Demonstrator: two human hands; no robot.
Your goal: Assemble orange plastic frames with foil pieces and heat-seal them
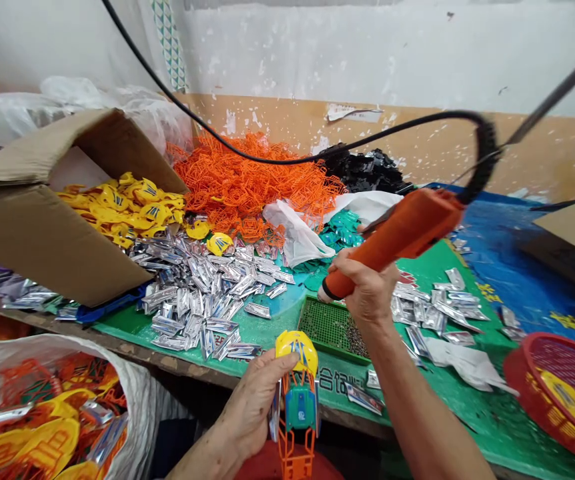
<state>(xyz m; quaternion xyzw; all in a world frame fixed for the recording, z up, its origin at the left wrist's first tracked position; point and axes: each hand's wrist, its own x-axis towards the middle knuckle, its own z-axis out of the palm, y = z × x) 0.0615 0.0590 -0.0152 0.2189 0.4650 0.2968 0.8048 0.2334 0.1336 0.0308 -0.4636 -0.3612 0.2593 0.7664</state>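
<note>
My left hand (255, 403) is closed around a small plastic toy vehicle (301, 407), thumb on its yellow top piece. The toy has a green middle part, an orange open frame and silver pieces along its sides. In my right hand (373, 293) is an orange electric screwdriver (400, 237), tilted, its tip end pointing down and left, apart from the toy. Its black cable (287, 161) loops across the view. Below the screwdriver lies a green grid tray (325, 320) with small screws (355, 339) at its right end.
Piles of silver pieces (197, 293), orange frames (252, 180), green parts (342, 230) and black parts (367, 170) cover the table. Yellow tops (142, 203) spill from a cardboard box (32, 227). A white sack (137, 400) stands front left, a red basket (527, 393) at right.
</note>
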